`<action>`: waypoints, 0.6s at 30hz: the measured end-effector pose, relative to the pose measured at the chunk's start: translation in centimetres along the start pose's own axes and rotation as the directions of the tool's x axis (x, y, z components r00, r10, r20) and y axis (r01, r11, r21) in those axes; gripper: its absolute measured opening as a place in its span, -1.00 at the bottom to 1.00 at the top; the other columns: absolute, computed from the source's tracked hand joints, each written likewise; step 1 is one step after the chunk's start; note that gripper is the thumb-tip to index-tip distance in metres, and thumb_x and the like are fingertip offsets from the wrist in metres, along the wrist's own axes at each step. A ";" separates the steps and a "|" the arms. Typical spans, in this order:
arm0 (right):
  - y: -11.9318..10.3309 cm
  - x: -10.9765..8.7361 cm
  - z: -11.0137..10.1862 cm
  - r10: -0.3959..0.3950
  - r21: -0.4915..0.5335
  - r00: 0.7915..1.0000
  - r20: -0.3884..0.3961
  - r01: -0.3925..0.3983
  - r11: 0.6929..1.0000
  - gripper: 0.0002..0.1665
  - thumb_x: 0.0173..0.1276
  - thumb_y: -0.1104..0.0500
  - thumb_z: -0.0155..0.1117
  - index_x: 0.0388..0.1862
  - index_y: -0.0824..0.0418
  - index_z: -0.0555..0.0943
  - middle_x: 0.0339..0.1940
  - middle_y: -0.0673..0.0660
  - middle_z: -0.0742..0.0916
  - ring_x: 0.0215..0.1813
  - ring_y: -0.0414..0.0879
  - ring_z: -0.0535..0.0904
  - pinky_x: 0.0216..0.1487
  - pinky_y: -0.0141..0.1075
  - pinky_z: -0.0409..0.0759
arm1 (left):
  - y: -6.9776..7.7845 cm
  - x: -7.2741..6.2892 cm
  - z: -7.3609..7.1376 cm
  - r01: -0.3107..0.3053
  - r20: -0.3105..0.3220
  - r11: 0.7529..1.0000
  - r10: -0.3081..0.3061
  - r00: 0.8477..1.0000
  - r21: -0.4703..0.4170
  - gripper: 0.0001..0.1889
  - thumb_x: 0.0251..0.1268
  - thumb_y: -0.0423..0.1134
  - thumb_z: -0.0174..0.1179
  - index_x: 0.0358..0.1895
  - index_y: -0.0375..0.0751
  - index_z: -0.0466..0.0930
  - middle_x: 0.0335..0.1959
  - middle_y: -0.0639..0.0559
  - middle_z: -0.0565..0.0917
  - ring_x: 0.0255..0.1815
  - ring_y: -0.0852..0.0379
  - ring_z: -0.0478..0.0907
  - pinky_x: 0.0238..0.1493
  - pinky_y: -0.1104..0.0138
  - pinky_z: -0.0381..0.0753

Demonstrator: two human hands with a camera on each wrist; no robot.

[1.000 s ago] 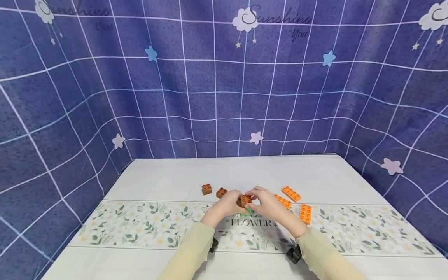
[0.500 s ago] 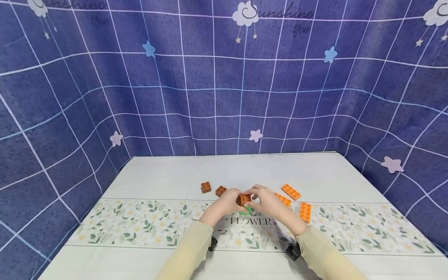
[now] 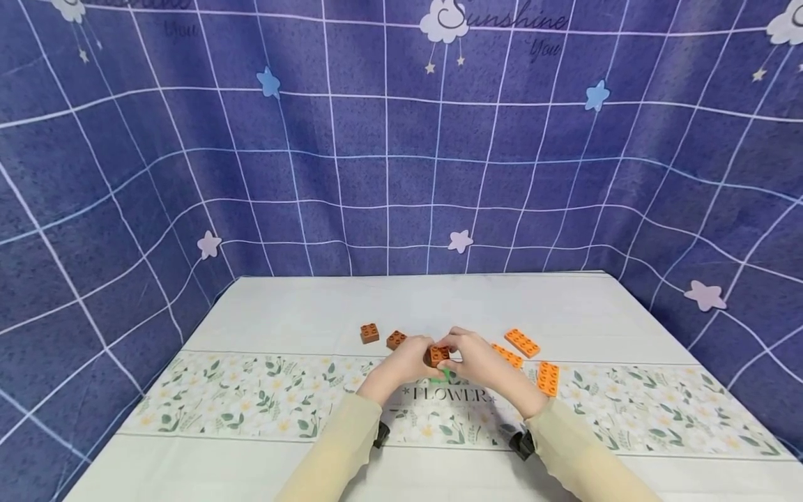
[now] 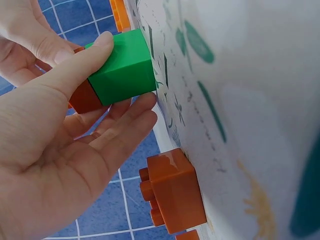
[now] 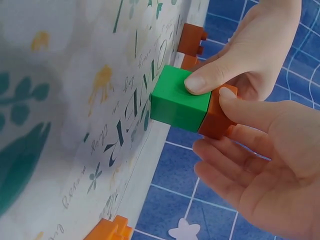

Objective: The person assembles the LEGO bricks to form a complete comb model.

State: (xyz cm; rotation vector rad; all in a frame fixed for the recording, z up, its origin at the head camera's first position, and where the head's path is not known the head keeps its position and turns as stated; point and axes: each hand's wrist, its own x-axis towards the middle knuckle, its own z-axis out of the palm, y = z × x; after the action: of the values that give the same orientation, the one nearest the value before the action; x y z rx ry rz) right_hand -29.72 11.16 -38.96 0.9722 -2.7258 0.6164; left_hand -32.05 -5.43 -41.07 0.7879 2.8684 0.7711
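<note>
A green block [image 4: 125, 65] stands on the tablecloth with a reddish-brown brick [image 3: 439, 355] stacked on its top. My left hand [image 3: 406, 360] grips the stack from the left, its thumb on the green block's side and its fingers behind. From the right, my right hand [image 3: 475, 357] pinches the brown brick between thumb and fingers, as the right wrist view shows. In the head view the hands hide most of the green block. Two loose brown bricks, one farther left [image 3: 369, 333] and one [image 3: 396, 339] right beside my left hand, lie on the table.
To the right lie three flat orange bricks: one at the back [image 3: 522, 342], one partly behind my right hand [image 3: 508, 355], and one nearer [image 3: 548, 378]. A floral strip with lettering crosses the white tablecloth [image 3: 301, 314]. A blue gridded curtain [image 3: 401, 174] surrounds the table's back and sides.
The head view has shifted slightly. Both hands stay at the stacked blocks with barely any movement, and the loose bricks lie where they were.
</note>
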 end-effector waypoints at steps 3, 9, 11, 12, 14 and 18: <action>-0.1 0.1 -0.1 0.002 -0.006 1.000 0.007 -0.002 1.000 -0.65 0.17 0.24 0.38 -0.07 0.35 0.62 -0.26 0.13 0.64 -0.19 0.00 0.60 -0.19 -0.27 0.61 | 0.0 0.0 -0.1 0.003 0.002 1.000 -0.003 1.000 -0.030 -0.55 -0.04 -0.09 0.44 -0.12 -0.22 0.52 -0.32 0.05 0.58 -0.34 0.22 0.47 -0.31 0.39 0.49; 0.0 0.1 0.1 0.023 0.016 1.000 -0.007 -0.023 1.000 -0.66 0.16 0.27 0.38 -0.07 0.33 0.62 -0.27 0.11 0.64 -0.22 -0.03 0.59 -0.21 -0.29 0.61 | -0.2 0.1 -0.1 0.003 0.000 0.999 -0.003 1.000 -0.047 -0.57 -0.01 -0.10 0.43 -0.14 -0.21 0.50 -0.32 0.07 0.55 -0.34 0.24 0.44 -0.28 0.41 0.48; 0.1 0.1 0.1 0.022 0.034 1.000 -0.011 -0.021 0.999 -0.66 0.15 0.27 0.38 -0.08 0.32 0.63 -0.27 0.11 0.65 -0.22 -0.03 0.60 -0.21 -0.27 0.62 | -0.2 0.0 -0.1 -0.004 0.004 0.999 0.004 1.000 -0.051 -0.58 0.00 -0.09 0.42 -0.15 -0.22 0.50 -0.34 0.08 0.53 -0.36 0.24 0.42 -0.32 0.41 0.47; 0.2 0.1 0.2 0.020 0.045 1.000 -0.009 -0.020 0.999 -0.67 0.15 0.27 0.38 -0.08 0.33 0.63 -0.27 0.12 0.65 -0.22 -0.02 0.60 -0.21 -0.25 0.63 | -0.2 0.0 -0.1 -0.010 0.004 0.999 0.010 1.000 -0.052 -0.59 0.01 -0.09 0.42 -0.15 -0.22 0.50 -0.36 0.08 0.52 -0.38 0.24 0.40 -0.34 0.42 0.46; 0.4 0.0 0.2 0.011 0.065 1.000 -0.006 -0.010 0.998 -0.67 0.15 0.27 0.38 -0.09 0.33 0.63 -0.28 0.12 0.65 -0.23 0.00 0.60 -0.21 -0.22 0.63 | -0.3 -0.1 -0.1 -0.016 0.005 0.998 0.017 1.000 -0.055 -0.61 0.02 -0.10 0.41 -0.17 -0.21 0.50 -0.39 0.09 0.50 -0.41 0.25 0.38 -0.38 0.43 0.43; 0.8 0.0 0.3 0.002 0.121 1.000 0.000 -0.002 0.993 -0.68 0.15 0.29 0.38 -0.09 0.34 0.63 -0.29 0.12 0.64 -0.23 0.03 0.60 -0.19 -0.16 0.63 | -0.3 -0.1 -0.1 -0.020 0.002 0.997 0.020 1.000 -0.072 -0.66 0.03 -0.12 0.41 -0.23 -0.20 0.50 -0.42 0.11 0.50 -0.44 0.26 0.38 -0.40 0.45 0.43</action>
State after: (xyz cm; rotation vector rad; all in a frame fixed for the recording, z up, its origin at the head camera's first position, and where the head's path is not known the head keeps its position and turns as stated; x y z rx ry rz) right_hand -30.24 11.58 -39.44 0.9960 -2.7169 0.7907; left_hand -32.08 -5.76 -41.11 0.8092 2.8167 0.8695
